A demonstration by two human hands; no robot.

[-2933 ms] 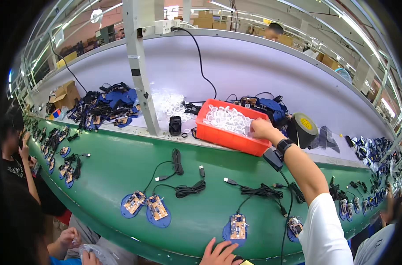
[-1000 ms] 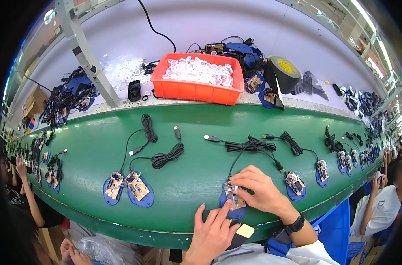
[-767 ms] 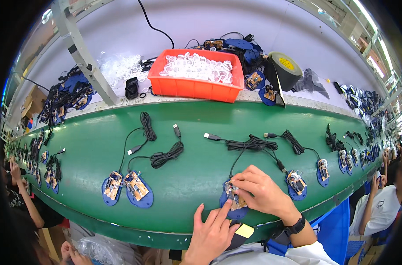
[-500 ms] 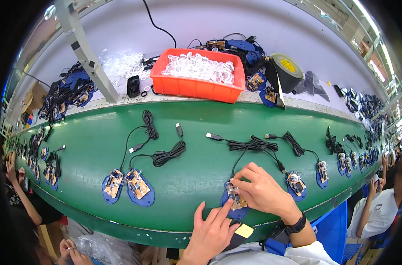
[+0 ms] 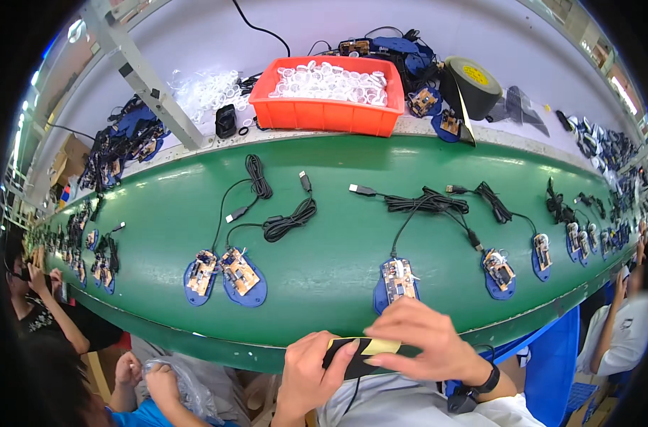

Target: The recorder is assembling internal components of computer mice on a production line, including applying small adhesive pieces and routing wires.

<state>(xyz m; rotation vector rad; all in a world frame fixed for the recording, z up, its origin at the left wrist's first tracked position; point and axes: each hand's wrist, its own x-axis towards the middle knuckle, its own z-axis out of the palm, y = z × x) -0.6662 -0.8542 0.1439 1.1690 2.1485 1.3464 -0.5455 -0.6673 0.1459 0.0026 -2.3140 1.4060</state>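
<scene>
My left hand [image 5: 313,370] grips a black strip [image 5: 352,363] with a pale yellow patch [image 5: 381,346], just below the bench's front edge. Thumb and fingers of my right hand [image 5: 427,343] are spread around the strip's yellow end; whether they touch it is hard to tell. Just beyond the right hand lies a blue mouse base with a brown circuit board [image 5: 399,279], its lower part hidden by the fingers. From it a black cable runs to a coiled bundle [image 5: 425,201].
Similar boards on blue bases [image 5: 242,276] lie along the green bench [image 5: 324,285]. An orange-red bin [image 5: 324,114] of white rings stands on the back shelf beside a black tape roll [image 5: 473,87]. Co-workers sit at both sides; a blue crate [image 5: 555,356] is at lower right.
Both hands have left the circuit board and come down to the black strip, which my left hand now grips. The board stays on the bench. The whole view has shifted slightly.
</scene>
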